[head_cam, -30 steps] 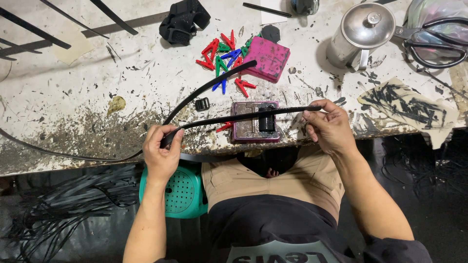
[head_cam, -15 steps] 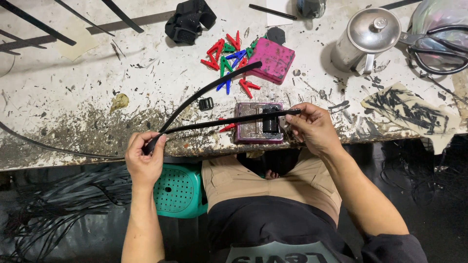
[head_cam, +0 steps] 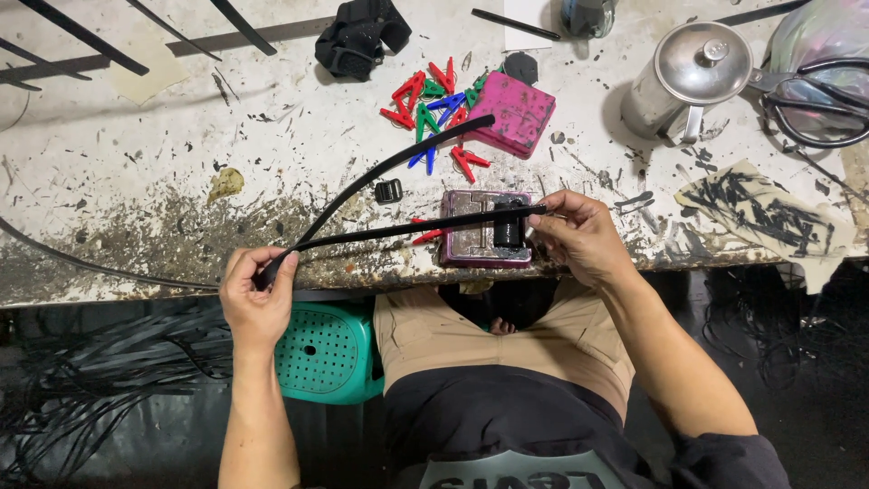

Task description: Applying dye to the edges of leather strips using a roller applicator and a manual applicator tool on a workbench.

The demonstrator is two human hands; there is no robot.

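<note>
Head view looks straight down on a worn, paint-flecked bench with the person's lap below it. At far left, loose black strips lie heaped on the floor under the bench edge. The left hand sits at that edge, fingers curled shut around the folded end of a black strap, thumb pressed over the bend so the 2 runs stay together. From that grip the strap splits: 1 run arcs up toward the pegs, the other goes nearly level to the right, drawn taut between both hands. A green stool shows just below the left wrist.

Further right, a small black buckle lies loose on the bench, near the upper run. Coloured pegs are scattered beside a pink box, within easy reach. A purple block rests at the bench edge with a black clip on it; the level run passes over both, probably so the block steadies the work.

The right hand pinches the strap's free end between thumb and fingertips, just past the clip. At far right stand a metal pot and scissors, well apart from the hands.
</note>
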